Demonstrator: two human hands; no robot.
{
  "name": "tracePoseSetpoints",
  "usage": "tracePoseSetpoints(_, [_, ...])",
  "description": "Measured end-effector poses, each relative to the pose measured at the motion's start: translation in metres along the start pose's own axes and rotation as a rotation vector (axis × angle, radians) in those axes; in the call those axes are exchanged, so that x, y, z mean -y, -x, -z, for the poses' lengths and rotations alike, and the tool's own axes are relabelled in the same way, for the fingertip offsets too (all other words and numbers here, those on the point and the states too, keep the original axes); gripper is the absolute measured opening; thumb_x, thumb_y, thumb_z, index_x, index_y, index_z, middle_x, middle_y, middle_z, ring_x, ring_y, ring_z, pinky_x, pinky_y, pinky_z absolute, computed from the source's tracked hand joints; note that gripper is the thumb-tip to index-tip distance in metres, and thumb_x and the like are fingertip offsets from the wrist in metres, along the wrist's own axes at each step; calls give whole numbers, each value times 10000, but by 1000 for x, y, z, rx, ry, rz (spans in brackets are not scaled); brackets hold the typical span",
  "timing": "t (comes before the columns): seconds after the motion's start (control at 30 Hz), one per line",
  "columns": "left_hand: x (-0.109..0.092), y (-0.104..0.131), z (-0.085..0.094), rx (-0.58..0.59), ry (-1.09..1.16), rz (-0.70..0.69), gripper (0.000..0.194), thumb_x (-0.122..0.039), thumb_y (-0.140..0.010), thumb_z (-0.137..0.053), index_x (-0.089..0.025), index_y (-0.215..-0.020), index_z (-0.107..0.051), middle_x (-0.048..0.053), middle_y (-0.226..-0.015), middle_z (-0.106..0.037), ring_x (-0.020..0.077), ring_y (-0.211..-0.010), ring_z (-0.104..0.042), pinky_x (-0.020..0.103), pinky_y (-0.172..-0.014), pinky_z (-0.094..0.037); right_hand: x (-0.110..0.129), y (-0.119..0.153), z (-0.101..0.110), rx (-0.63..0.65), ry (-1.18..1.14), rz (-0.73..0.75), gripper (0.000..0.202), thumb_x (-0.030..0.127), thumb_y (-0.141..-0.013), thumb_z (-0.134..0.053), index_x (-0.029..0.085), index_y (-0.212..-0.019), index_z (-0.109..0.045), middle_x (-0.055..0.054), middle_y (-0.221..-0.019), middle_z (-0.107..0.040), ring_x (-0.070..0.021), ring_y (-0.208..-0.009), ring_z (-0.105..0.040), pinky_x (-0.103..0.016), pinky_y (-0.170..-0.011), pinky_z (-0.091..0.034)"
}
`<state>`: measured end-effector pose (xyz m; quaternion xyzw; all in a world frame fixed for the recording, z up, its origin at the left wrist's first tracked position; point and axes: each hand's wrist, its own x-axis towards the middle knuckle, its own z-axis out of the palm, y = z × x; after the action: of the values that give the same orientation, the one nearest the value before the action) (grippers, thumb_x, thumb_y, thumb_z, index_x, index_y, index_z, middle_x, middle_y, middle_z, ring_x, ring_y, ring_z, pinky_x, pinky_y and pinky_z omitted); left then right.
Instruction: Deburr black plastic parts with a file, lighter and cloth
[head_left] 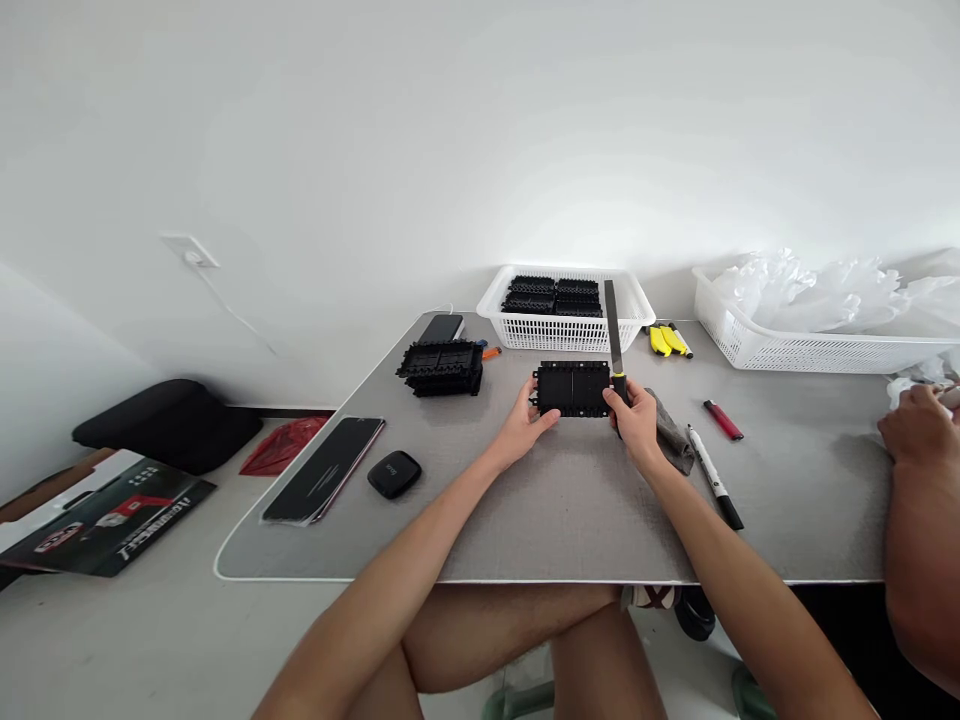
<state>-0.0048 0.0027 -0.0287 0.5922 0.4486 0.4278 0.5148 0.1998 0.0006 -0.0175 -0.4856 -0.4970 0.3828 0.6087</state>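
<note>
A flat black plastic part (pixel 573 388) lies on the grey table (pixel 555 510) in front of me. My left hand (pixel 525 423) touches its left edge with the fingers curled around it. My right hand (pixel 636 418) is at the part's right edge and grips the black-and-yellow handle of a long file (pixel 613 330), whose blade points away from me towards the basket. A grey cloth (pixel 673 436) lies under and beside my right hand.
A white basket (pixel 562 330) holds several black parts; a stack of black parts (pixel 442 368) stands left. Also on the table: phone (pixel 326 468), black puck (pixel 394 473), marker (pixel 715 476), red lighter (pixel 723 420), yellow cutters (pixel 667 341), basket of plastic bags (pixel 817 350). Another person's hand (pixel 919 425) is at right.
</note>
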Motion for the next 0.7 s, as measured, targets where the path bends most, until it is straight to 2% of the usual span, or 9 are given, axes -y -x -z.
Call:
tracePoseSetpoints(0.07, [-1,0,0,23,-13,-3,864,-493,-796,-666,-295,-1497,-203,128,-1569,-241,352,-1323,-429,420,-947,-518,2,0,-1,2,-33,-6,250,413,-740,-646,187,-830,-592,57,-583,-457,-76,-430,-373,-224,-405,-316])
tracePoseSetpoints(0.2, [-7,1,-1,72,49,-18,698,-481,-800,-665,-229,-1387,-385,156,-1408,-473,323,-1200,-540,432,-879,-562,5,1,-2,25,-58,-15,255,411,-730,-653,188,-839,-598,59,-588,-464,-75,-434,-380,-227,-407,-329])
tracePoseSetpoints(0.53, [-19,9,-5,95,276,10,626,-371,-702,-788,-163,-1213,-492,147,-1136,-662,277,-930,-703,487,-881,-556,6,2,-3,48,-65,-12,264,402,-721,-650,178,-852,-598,61,-579,-459,-73,-432,-377,-221,-401,-331])
tracePoseSetpoints(0.7, [-21,10,-4,120,316,31,561,-363,-703,-793,-151,-1150,-529,152,-1136,-672,283,-933,-710,443,-853,-573,8,3,-2,61,22,7,271,432,-749,-614,184,-855,-594,51,-591,-478,-79,-444,-372,-223,-409,-338])
